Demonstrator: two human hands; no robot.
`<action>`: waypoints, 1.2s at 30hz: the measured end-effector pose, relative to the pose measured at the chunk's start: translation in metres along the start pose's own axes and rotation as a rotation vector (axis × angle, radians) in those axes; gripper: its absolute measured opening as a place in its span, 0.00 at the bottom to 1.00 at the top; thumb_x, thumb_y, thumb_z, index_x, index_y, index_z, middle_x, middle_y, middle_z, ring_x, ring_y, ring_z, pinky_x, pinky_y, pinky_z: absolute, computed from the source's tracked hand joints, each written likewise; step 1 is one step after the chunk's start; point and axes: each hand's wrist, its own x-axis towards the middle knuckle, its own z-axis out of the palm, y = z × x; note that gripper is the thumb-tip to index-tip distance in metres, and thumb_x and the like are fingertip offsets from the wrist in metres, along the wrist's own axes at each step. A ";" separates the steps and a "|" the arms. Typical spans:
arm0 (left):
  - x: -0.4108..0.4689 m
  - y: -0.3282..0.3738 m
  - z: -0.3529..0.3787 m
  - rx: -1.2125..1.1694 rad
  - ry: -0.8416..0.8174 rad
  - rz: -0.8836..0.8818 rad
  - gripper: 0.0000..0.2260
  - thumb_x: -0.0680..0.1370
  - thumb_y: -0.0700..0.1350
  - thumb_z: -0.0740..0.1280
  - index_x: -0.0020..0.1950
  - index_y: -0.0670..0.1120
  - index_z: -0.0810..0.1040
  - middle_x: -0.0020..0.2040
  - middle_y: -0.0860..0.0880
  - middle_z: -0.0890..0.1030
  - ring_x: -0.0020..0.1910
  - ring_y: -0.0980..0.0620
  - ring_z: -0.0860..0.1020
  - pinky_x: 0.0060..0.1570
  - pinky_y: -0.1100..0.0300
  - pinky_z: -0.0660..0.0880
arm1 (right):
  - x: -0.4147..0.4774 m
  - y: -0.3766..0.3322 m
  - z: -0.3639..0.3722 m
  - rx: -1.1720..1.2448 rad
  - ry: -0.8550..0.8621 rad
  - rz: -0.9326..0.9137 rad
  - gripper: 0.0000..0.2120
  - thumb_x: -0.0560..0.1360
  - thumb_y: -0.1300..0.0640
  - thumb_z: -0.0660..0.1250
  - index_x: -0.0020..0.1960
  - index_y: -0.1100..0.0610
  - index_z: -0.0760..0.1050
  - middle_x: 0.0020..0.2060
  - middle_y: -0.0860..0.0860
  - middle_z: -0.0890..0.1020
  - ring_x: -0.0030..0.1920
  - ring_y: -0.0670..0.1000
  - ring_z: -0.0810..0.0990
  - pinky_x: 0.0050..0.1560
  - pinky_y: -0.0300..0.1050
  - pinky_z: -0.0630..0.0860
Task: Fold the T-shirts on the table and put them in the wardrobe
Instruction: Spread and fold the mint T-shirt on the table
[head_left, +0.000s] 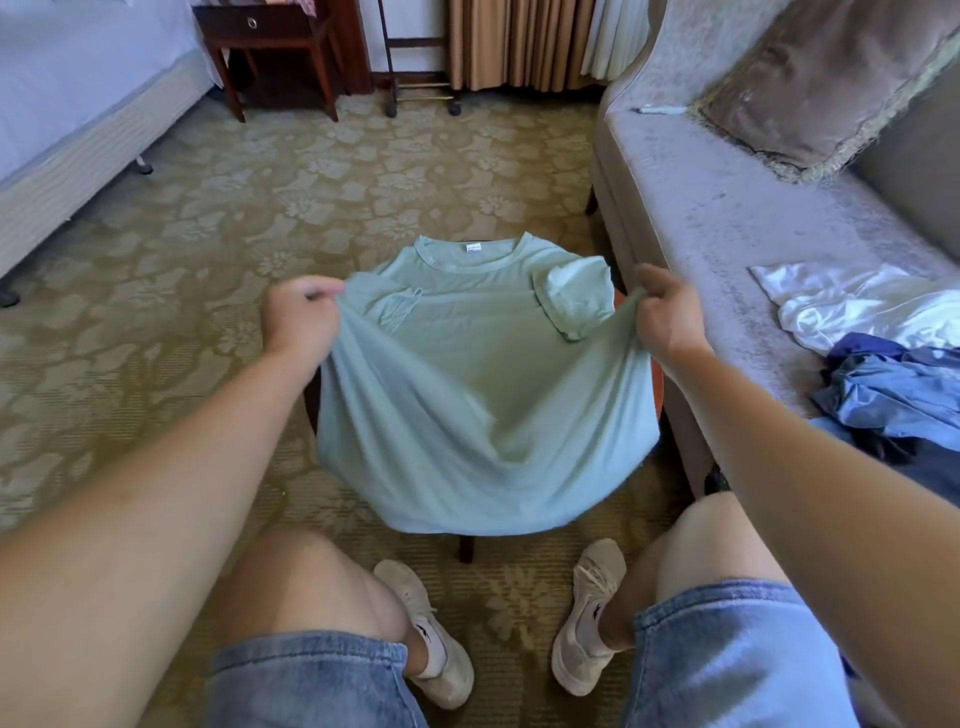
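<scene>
gripped at its two side edges, the pale green t-shirt (478, 395) is held by both hands. the left edge is pinched in the curled fingers of the left hand (298, 317), and the right edge is pinched the same way by the right hand (667, 317). the cloth is raised at both grips, and folds are drawn down from each toward the middle.

the shirt is spread over a small table (660, 387), of which only an orange-brown strip of rim at the right and a dark leg below the hem are seen. the collar, with a white label inside, is laid at the far end, and the hem is hung over the near edge. both short sleeves are turned inward onto the chest.

the table is set on a patterned olive carpet (208, 234), just beside a grey sofa (727, 218) on the right. a fringed cushion (810, 88) is propped against the sofa back. on the seat, a white cloth (841, 306) is crumpled beside a heap of blue clothes (893, 389). a bed (78, 130) with pale covers is placed at the left. a dark wooden nightstand (265, 47) is set beyond the bed, and tan curtains (519, 41) are hung along the far wall. bare knees, denim shorts and pale shoes are seen at the near side of the table.
</scene>
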 end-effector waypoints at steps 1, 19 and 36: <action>0.013 0.008 0.001 -0.033 0.035 -0.019 0.17 0.76 0.34 0.57 0.53 0.45 0.84 0.55 0.47 0.83 0.56 0.50 0.79 0.55 0.64 0.73 | 0.011 -0.012 0.001 0.013 0.019 0.005 0.26 0.74 0.68 0.53 0.70 0.58 0.72 0.67 0.55 0.75 0.69 0.52 0.71 0.66 0.37 0.64; -0.035 -0.102 0.003 0.431 -0.339 -0.395 0.36 0.74 0.55 0.71 0.77 0.47 0.60 0.72 0.43 0.70 0.68 0.38 0.70 0.66 0.44 0.69 | -0.018 0.091 -0.003 -0.429 -0.211 0.405 0.33 0.74 0.51 0.69 0.74 0.60 0.61 0.66 0.61 0.71 0.62 0.63 0.74 0.55 0.54 0.74; -0.081 -0.024 -0.068 0.249 -0.484 -0.280 0.27 0.78 0.36 0.66 0.75 0.51 0.64 0.57 0.39 0.78 0.33 0.49 0.76 0.26 0.60 0.70 | -0.080 0.038 -0.058 -0.031 -0.127 0.232 0.08 0.75 0.64 0.69 0.40 0.58 0.71 0.34 0.56 0.78 0.35 0.54 0.76 0.41 0.49 0.77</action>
